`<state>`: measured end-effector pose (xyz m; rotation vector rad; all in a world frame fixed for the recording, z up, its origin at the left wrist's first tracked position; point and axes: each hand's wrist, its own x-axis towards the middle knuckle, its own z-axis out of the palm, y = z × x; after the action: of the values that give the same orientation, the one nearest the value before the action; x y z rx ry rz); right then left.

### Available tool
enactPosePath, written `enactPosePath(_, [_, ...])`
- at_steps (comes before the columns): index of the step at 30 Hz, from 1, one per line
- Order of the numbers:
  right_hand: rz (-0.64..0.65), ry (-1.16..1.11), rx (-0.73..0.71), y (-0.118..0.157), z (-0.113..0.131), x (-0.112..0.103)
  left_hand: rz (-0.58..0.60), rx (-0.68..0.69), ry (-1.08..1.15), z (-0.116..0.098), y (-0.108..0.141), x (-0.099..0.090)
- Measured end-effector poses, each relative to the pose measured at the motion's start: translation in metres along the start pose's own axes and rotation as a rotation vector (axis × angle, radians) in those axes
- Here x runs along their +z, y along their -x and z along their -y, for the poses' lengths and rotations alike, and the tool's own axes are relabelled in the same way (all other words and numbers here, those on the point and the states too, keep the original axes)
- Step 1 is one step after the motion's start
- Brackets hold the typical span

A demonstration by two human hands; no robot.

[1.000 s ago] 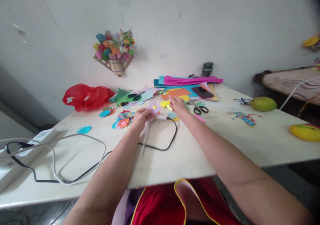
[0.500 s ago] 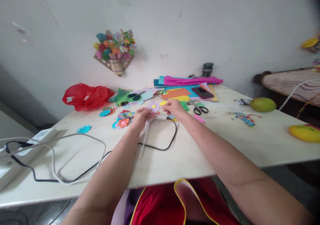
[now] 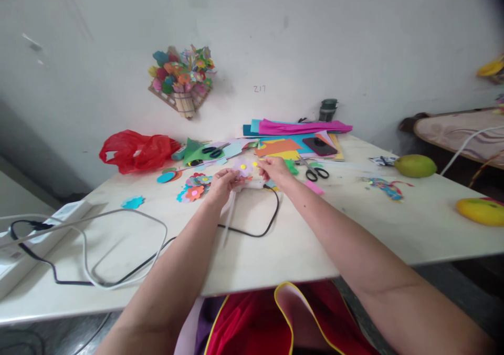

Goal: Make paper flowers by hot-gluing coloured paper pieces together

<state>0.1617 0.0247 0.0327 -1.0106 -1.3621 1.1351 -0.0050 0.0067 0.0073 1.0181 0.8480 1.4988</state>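
My left hand (image 3: 223,186) pinches a pale purple paper flower (image 3: 246,167) with a yellow centre, near the middle of the table. Close by on the right, my right hand (image 3: 273,170) holds a small yellow paper piece (image 3: 255,164) between its fingertips, at the flower's right side. Below the hands lies a white glue gun (image 3: 252,185), partly hidden, with a black cord (image 3: 274,216) curving from it. Several finished paper flowers (image 3: 193,193) lie left of my left hand.
Black-handled scissors (image 3: 316,174) lie right of my hands, another pair (image 3: 215,150) behind. Coloured sheets (image 3: 281,147) and a phone (image 3: 319,146) are at the back. A red bag (image 3: 137,153), power strip (image 3: 65,218) and loose white cable (image 3: 163,229) are left; mangoes (image 3: 415,166) are right.
The yellow piece in my right hand shows smaller and rounder than before, beside the flower. Both hands stay almost where they were; the whole view has shifted very slightly.
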Motion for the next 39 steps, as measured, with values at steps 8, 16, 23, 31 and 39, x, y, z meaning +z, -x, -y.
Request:
enactPosePath(8, [0.108,-0.039,0.030,0.001,0.001,-0.004,0.084,0.002,-0.066,-0.001,0.006,0.003])
enactPosePath(16, [-0.069,-0.090,-0.030,-0.008,-0.006,-0.007,0.102,-0.003,-0.110,0.000,0.007,0.004])
enactPosePath(23, [-0.140,-0.042,-0.045,-0.008,-0.002,-0.007,0.021,0.014,-0.055,0.000,0.003,0.001])
enactPosePath(31, [0.052,-0.055,-0.080,0.000,-0.001,0.002,-0.065,0.015,0.049,-0.002,0.001,0.001])
enactPosePath(39, [0.017,0.146,-0.175,0.007,0.003,0.000,-0.050,-0.001,0.053,-0.002,0.002,0.002])
